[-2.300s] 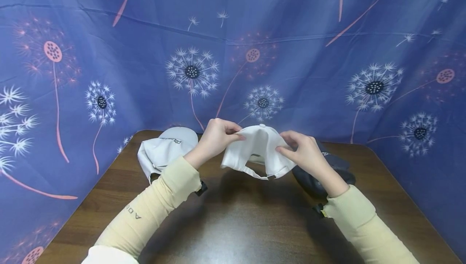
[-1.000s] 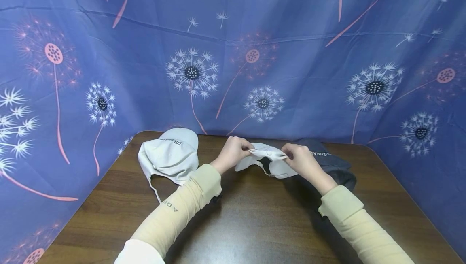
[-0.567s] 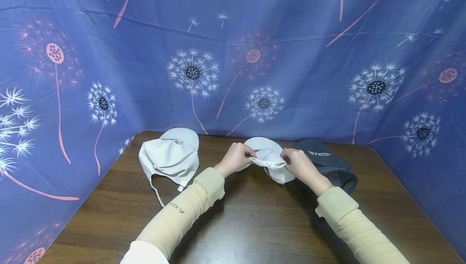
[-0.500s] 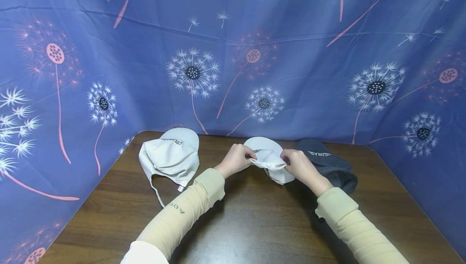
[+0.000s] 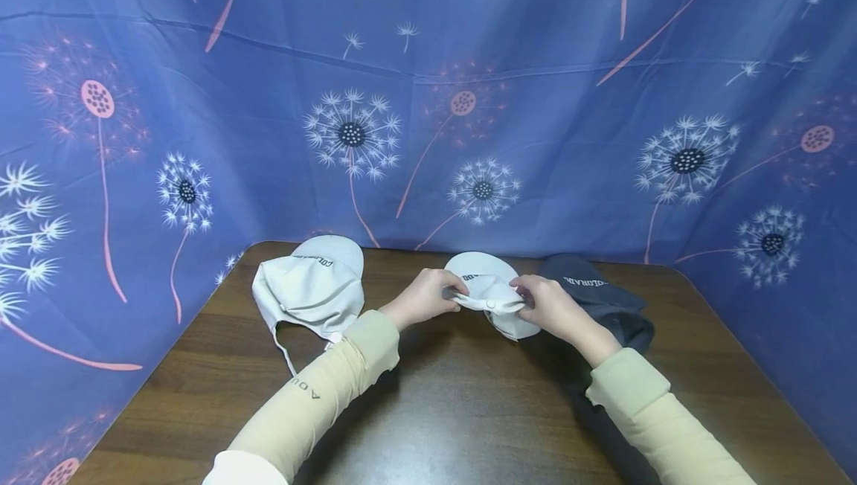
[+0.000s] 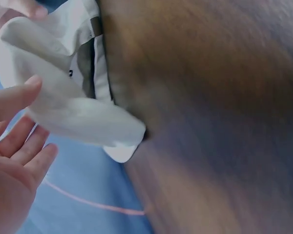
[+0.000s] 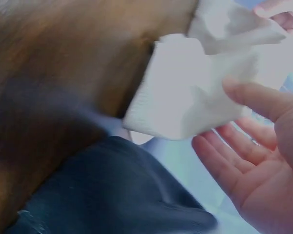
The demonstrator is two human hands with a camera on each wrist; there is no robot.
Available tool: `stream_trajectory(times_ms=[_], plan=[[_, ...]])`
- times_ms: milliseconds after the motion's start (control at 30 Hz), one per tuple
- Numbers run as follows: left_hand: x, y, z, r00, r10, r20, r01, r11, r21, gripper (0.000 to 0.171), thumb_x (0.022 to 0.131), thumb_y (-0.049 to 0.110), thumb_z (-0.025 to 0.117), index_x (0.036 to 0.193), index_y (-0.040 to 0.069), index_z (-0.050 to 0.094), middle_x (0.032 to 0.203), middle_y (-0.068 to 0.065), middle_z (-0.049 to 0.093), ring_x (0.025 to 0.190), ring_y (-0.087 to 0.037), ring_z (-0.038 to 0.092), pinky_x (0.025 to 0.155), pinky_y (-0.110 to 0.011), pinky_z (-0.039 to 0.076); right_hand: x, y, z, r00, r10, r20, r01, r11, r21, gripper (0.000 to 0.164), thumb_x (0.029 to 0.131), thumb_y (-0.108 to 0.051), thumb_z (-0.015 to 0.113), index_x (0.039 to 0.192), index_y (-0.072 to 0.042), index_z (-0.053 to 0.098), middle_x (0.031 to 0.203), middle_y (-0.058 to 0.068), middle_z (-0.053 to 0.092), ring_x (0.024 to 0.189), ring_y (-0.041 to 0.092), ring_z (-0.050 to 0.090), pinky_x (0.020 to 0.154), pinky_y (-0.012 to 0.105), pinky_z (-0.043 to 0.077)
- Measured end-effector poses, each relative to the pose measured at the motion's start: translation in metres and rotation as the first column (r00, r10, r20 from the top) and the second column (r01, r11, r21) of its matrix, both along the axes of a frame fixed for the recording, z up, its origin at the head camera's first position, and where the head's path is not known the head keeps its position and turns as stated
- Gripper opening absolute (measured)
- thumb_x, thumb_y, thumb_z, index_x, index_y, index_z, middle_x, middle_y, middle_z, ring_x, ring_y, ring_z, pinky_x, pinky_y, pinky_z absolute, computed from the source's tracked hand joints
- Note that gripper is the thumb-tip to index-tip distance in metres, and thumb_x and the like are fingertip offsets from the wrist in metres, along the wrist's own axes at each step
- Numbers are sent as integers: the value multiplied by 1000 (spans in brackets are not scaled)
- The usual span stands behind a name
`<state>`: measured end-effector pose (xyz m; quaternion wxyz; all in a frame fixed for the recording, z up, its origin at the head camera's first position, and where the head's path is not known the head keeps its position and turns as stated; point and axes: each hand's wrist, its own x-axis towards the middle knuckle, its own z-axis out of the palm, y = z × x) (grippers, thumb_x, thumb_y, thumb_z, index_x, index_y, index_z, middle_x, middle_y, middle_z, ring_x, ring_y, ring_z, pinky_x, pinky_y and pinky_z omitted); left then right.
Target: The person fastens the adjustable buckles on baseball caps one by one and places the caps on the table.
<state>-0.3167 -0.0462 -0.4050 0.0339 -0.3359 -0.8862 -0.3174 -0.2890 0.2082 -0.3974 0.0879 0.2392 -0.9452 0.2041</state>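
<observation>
A white baseball cap (image 5: 487, 293) sits toward the back of the table, brim away from me, its crown pushed in and creased. My left hand (image 5: 425, 297) is at the cap's left side, thumb and fingers spread apart. In the left wrist view the thumb tip overlaps the white cloth while the other fingers stand off it. On the opposite side is my right hand (image 5: 552, 310), fingers loosely spread. The right wrist view shows its thumb (image 7: 249, 95) at the fabric and the fingers just beyond the cap's edge. The rear strap opening (image 6: 90, 68) faces the table's near side.
Another off-white cap (image 5: 311, 284) with dark lettering lies at the left, its strap hanging loose. A dark cap (image 5: 596, 295) lies close to the right of the middle one. Behind the wooden table (image 5: 455, 410) hangs a blue dandelion-print cloth (image 5: 415, 135).
The white cap was held up, then lowered onto the table between the other two, its crown pinched at both sides. Since half a second ago, both hands have loosened and their fingers have spread.
</observation>
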Motion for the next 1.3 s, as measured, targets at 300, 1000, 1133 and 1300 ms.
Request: stream_trajectory(times_ms=[300,1000,1133,1300], plan=[[14,-28,25,999,-35,8,35,999,-35,39,77,13,78,114,9,67,114,-2,67,110,-17,59,95,-32,46,21,-5,24,995,91,47,-92,995,25,66,68,-20,84,125,0,56,121,16,58,107,30,58,87,45,48],[49,-123,60,989,121,-90,-124,992,-29,48,79,16,76,124,10,60,123,-5,62,118,-24,55,100,-42,42,42,-44,39,949,164,-271,-213,963,-163,45,74,-16,80,115,-10,64,114,4,64,107,22,61,84,39,51],[57,-143,59,977,165,-132,-171,985,-34,48,79,16,76,124,10,60,123,-6,62,118,-26,55,98,-45,43,42,-51,36,939,160,-304,-230,950,-211,40,75,-18,80,112,-12,65,111,1,66,107,18,61,85,37,50],[61,-168,54,957,216,-193,-226,974,-28,44,80,17,75,121,7,62,121,-8,63,117,-29,55,96,-47,44,44,-58,31,930,160,-331,-258,924,-280,34,77,-16,78,109,-12,67,109,-2,67,104,14,61,85,35,50]])
